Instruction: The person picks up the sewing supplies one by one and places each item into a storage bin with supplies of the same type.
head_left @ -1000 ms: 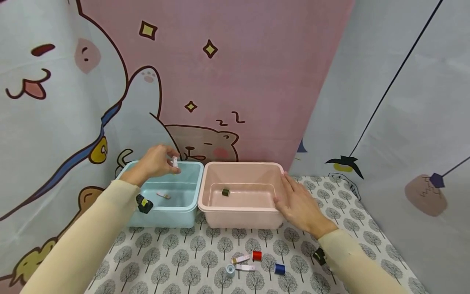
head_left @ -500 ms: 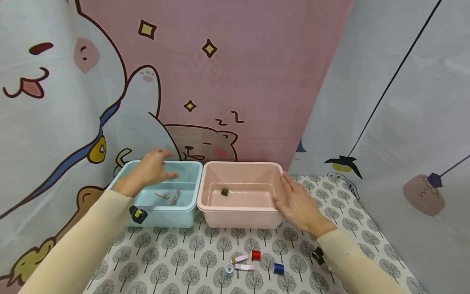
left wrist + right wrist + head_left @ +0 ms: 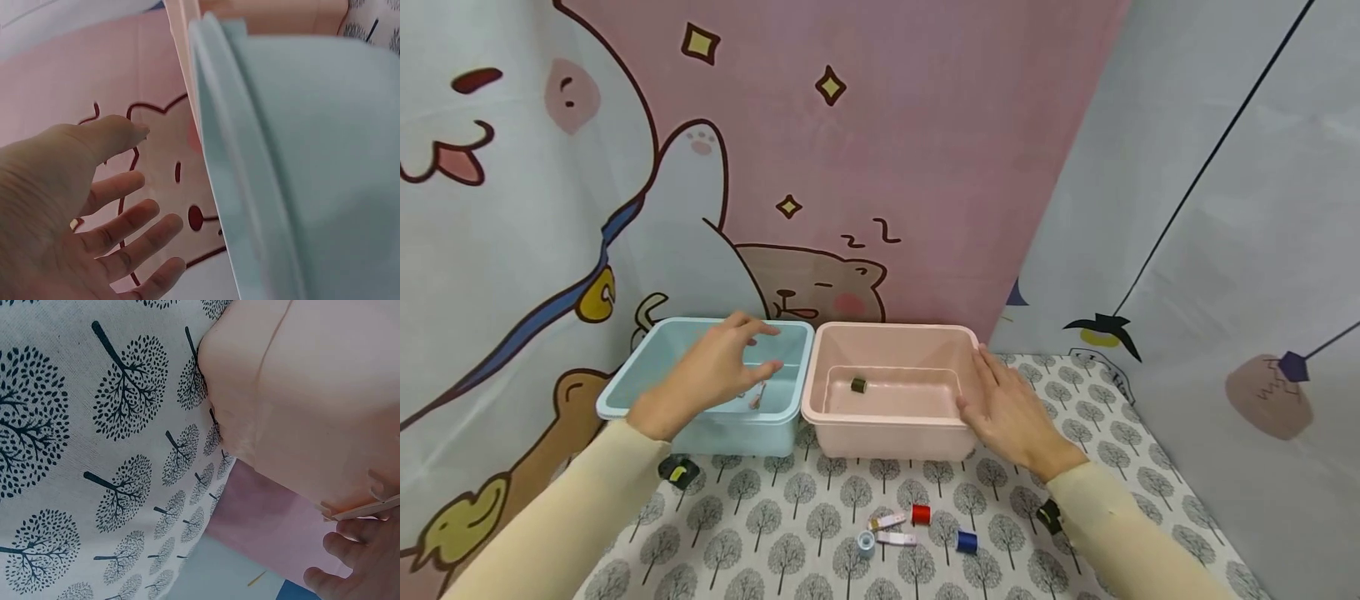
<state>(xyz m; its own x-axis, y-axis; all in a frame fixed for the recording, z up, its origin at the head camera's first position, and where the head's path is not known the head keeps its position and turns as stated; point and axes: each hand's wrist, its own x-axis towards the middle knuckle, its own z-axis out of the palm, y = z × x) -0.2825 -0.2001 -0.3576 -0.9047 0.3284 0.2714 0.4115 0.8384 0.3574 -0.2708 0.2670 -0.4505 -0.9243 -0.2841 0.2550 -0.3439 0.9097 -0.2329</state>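
Note:
My left hand (image 3: 711, 367) is over the light blue bin (image 3: 700, 437), with thumb and fingers spread apart and nothing between them. Inside that bin lies a small pinkish-white strip (image 3: 757, 395); a second one is mostly hidden behind the hand. In the left wrist view, the fingers (image 3: 128, 228) are beside the bin's rim. My right hand (image 3: 1011, 412) rests on the right rim of the pink bin (image 3: 891, 437), fingers extended. A dark green thread spool (image 3: 858, 385) lies on the pink bin's floor.
On the tree-print cloth in front of the bins lie a red thread spool (image 3: 921, 514), a blue thread spool (image 3: 966, 542), a pale blue spool (image 3: 866, 544) and two small strips, one white (image 3: 897, 539) and one yellow-ended (image 3: 887, 522). A printed curtain (image 3: 925, 167) stands behind.
My left hand has let a small white strip drop into the light blue bin, then moved slightly toward the right with fingers spread. The right hand has stayed on the pink bin's rim.

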